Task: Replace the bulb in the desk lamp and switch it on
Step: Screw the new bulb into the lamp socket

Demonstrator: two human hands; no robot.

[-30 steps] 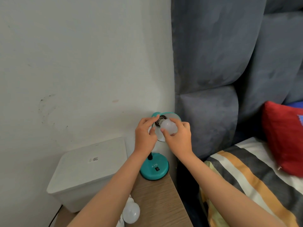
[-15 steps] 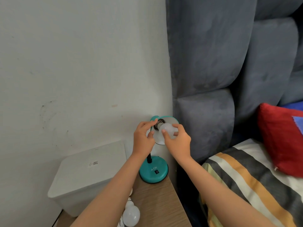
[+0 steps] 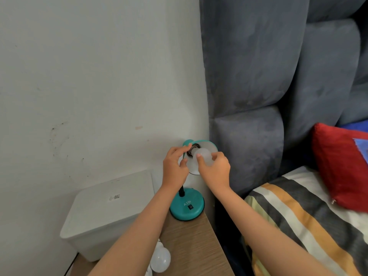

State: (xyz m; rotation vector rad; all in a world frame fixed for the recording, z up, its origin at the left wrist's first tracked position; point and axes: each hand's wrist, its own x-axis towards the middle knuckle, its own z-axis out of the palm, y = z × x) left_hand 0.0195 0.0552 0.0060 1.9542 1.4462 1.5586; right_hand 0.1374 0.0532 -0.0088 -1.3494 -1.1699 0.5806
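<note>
Gripping the white bulb (image 3: 203, 158) with bent fingers and thumb is the right hand (image 3: 215, 172), and the bulb is seen at the black socket inside the teal lamp shade (image 3: 207, 145). The back of the shade is held by the left hand (image 3: 174, 168), with its fingers curled over the top and its thumb on the shade's inner face. The lamp's round teal base (image 3: 187, 208) is set on the far end of a wooden table (image 3: 191, 246), close to the wall. A black switch is seen on the base. Another white bulb (image 3: 161, 258) is lying on the table near the left arm, beside a white box (image 3: 107, 214). A striped bed cover (image 3: 310, 216) and a red pillow (image 3: 340, 166) are seen on the right
</note>
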